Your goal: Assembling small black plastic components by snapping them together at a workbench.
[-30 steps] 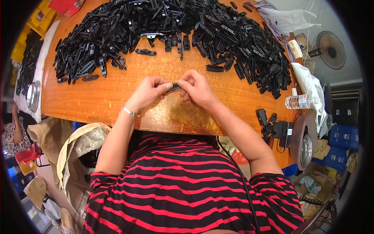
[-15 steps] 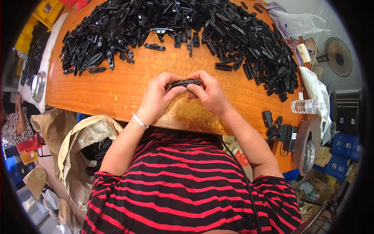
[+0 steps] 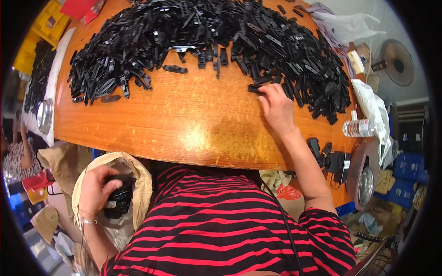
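Sack (image 3: pixel 138 175) of tan cloth gapes open at the left, below the edge of the orange table (image 3: pixel 184 129), black plastic parts visible inside. The left hand (image 3: pixel 94 188) is lowered into its mouth, fingers curled over a black piece (image 3: pixel 120 195); whether they grip it or merely rest on it cannot be told. A bracelet (image 3: pixel 88 221) circles that wrist.

Across the far side of the table, a heap (image 3: pixel 193 41) of black plastic parts arcs from left to right, with a few strays lying loose on the bare wood in front of it.

The right hand (image 3: pixel 276 108) reaches to the near edge of the heap, fingertips closed on a small black part (image 3: pixel 254 88) that lies at the pile's rim.

Further right, a clear bottle (image 3: pixel 359 128) lies on its side beside white plastic bags (image 3: pixel 373 103), and a fan (image 3: pixel 398 62) stands beyond the table.
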